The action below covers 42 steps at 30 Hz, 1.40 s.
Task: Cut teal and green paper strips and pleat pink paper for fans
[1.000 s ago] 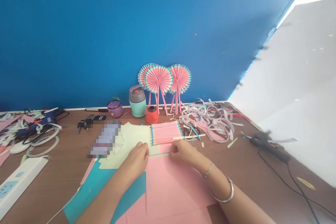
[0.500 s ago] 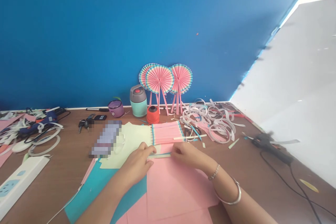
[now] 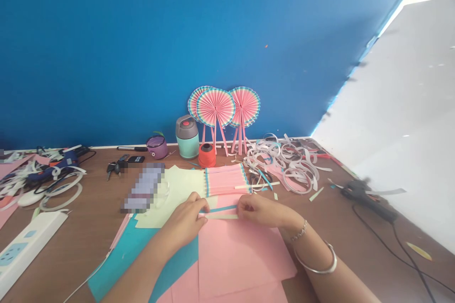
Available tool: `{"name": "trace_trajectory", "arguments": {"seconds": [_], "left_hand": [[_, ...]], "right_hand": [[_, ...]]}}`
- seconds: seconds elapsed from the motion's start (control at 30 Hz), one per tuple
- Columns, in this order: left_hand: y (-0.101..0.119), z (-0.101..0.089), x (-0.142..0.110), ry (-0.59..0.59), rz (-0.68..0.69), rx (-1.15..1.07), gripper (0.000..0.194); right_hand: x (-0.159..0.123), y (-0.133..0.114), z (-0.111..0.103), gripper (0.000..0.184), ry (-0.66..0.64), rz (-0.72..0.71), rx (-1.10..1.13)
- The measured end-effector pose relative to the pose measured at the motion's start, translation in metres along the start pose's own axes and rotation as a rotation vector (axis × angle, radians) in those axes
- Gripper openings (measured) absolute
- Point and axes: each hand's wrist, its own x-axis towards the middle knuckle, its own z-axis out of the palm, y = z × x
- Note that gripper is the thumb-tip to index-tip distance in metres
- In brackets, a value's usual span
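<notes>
Blue strip (image 3: 223, 209) runs left-to-right between left hand (image 3: 187, 216) and right hand (image 3: 265, 210), either grip impossible to tell.

Smooth, matt pink paper (image 3: 245, 253).

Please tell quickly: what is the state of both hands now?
Left hand: curled at left end of pale strip; grip unclear.
Right hand: curled at its right end; grip unclear.

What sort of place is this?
Probably a craft table against a blue wall: pink fans, a heap of curled paper strips and a glue gun suggest it.
</notes>
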Motion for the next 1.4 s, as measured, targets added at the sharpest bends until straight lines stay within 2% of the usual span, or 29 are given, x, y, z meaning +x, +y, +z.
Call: {"name": "trace_trajectory", "arguments": {"seconds": [0.1,0.47,0.6,1.03,1.4], "left_hand": [[-0.003,0.001,0.001,0.011,0.004,-0.016,0.014],[-0.003,0.001,-0.003,0.016,-0.026,-0.048,0.009],[-0.005,0.001,-0.002,0.026,-0.010,-0.065,0.013],[-0.013,0.000,0.004,0.092,-0.103,-0.016,0.016],[-0.015,0.003,0.009,0.111,-0.133,0.054,0.016]], "right_hand": [[-0.001,0.001,-0.003,0.013,-0.026,-0.030,0.018],[0.004,0.007,0.002,0.011,0.010,0.019,0.004],[0.004,0.005,0.001,0.012,0.010,0.029,0.016],[0.014,0.001,0.019,0.008,0.198,0.136,0.023],[0.016,-0.008,0.019,0.007,0.230,0.191,-0.049]]}}
